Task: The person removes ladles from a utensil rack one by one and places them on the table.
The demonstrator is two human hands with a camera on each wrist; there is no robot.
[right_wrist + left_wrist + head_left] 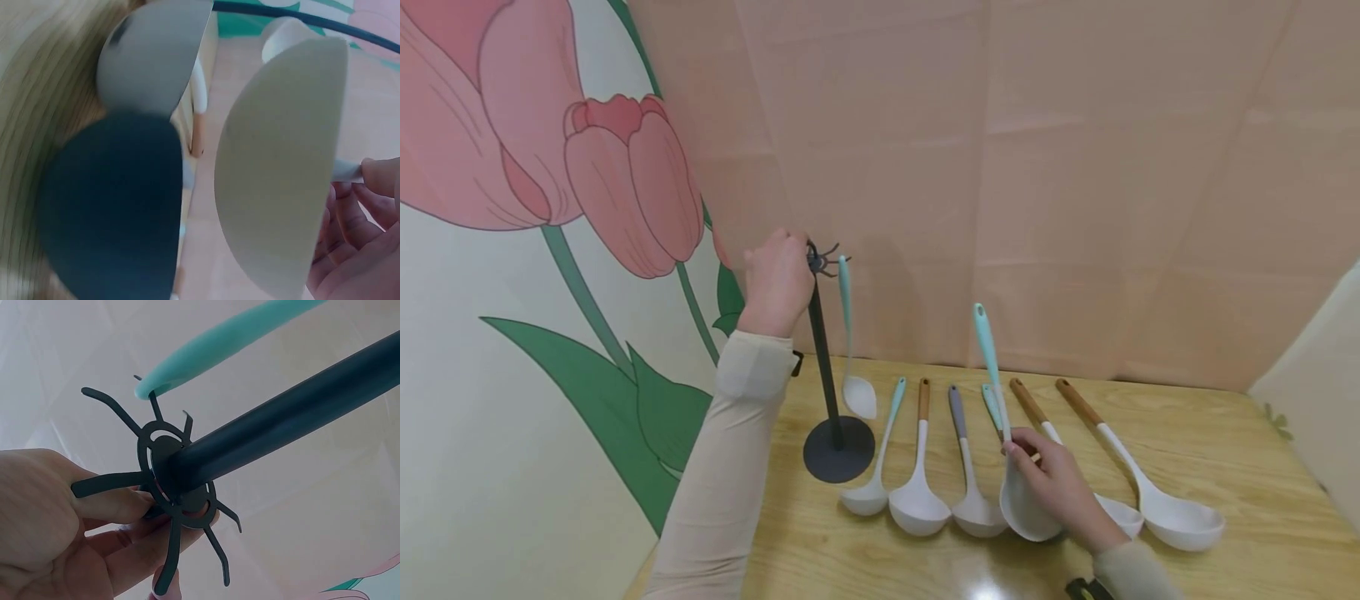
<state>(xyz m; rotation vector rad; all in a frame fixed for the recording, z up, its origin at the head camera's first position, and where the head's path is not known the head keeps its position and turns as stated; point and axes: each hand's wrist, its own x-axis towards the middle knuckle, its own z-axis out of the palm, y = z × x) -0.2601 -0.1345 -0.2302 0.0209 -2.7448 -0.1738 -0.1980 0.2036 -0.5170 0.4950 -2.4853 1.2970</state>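
At the top of a black utensil stand [823, 358], my left hand [777, 279] grips the hub just behind its ring of curved hooks [167, 465]. From one hook hangs a white ladle [859, 396] by its turquoise handle [219, 344]. My right hand [1060, 483] pinches another turquoise-handled ladle [987, 342] at its white neck, the handle pointing up. That ladle's bowl [275, 169] fills the middle of the right wrist view, with fingers and thumb at the neck beside it. In the head view it overlaps a ladle lying behind it.
Several ladles lie in a row on the wooden table [1187, 442], including a turquoise-handled one [891, 408], a brown-handled one [920, 500], a grey-handled one [957, 412] and a brown-handled one [1180, 521] at the right. A draped cloth [1075, 208] stands behind, a tulip-printed wall [625, 183] at left.
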